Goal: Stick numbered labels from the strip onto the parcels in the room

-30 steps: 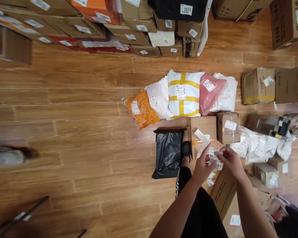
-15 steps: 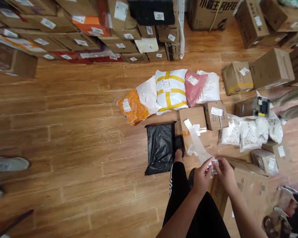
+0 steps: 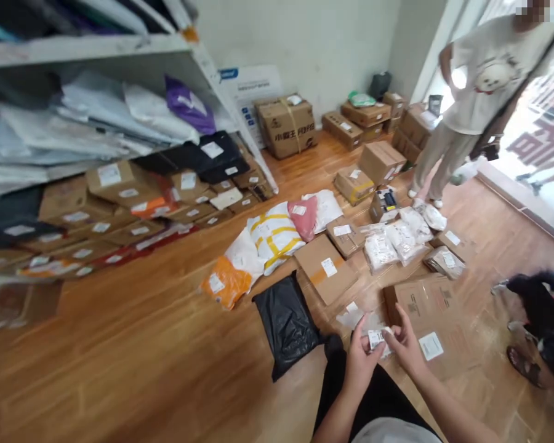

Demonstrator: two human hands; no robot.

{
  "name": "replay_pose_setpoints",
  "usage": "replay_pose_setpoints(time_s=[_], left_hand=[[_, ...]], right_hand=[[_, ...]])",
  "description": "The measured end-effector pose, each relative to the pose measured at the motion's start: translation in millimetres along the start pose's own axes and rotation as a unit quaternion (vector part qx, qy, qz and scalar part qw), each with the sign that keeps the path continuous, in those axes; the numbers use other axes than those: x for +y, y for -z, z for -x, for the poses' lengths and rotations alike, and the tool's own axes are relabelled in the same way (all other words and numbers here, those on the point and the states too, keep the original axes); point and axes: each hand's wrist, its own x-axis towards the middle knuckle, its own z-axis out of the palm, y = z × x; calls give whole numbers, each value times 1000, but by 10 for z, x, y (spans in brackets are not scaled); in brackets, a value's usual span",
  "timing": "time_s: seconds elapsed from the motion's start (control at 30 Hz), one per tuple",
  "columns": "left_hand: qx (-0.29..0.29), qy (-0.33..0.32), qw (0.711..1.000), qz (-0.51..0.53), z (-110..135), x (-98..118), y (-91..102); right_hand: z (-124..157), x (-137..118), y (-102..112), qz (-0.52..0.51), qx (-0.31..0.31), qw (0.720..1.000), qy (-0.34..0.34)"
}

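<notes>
A white printed label strip [image 3: 377,338] is pinched between my two hands, in front of my legs. The fingers of my left hand [image 3: 361,357] close on its left side. My right hand [image 3: 405,344] grips its right end, the thumb lying over the label. Pale backing paper [image 3: 349,315] trails beyond my fingers. Nearest my right hand is a large cardboard box [image 3: 443,307] with a white label. To the left of my hands a black plastic parcel [image 3: 287,323] lies flat on the floor, and a flat brown box [image 3: 310,264] lies ahead.
A row of bagged parcels runs ahead, from an orange bag [image 3: 231,280] to a white one. White plastic bags [image 3: 399,237] and more boxes lie at right. Loaded shelves [image 3: 92,49] stand at left. A person [image 3: 484,80] stands by the doorway; another crouches at right.
My view has tilted up, bringing the shelves, wall and standing person into sight. My hands still hold the label strip, and the trailing backing paper looks less stretched out.
</notes>
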Motion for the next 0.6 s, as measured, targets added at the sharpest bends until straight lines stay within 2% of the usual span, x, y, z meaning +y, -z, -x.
replay_pose_setpoints(time_s=[0.13, 0.3, 0.47, 0.6], left_hand=[[-69, 47, 996, 13, 260, 73, 53], [-86, 19, 996, -11, 631, 311, 15], [-107, 1, 994, -35, 1169, 658, -123], [-89, -69, 992, -58, 1542, 913, -227]], right_hand=[[537, -43, -65, 2, 36, 997, 69], [1243, -33, -98, -14, 16, 984, 178], [1853, 271, -61, 97, 74, 981, 150], [2199, 373, -44, 138, 74, 976, 150]])
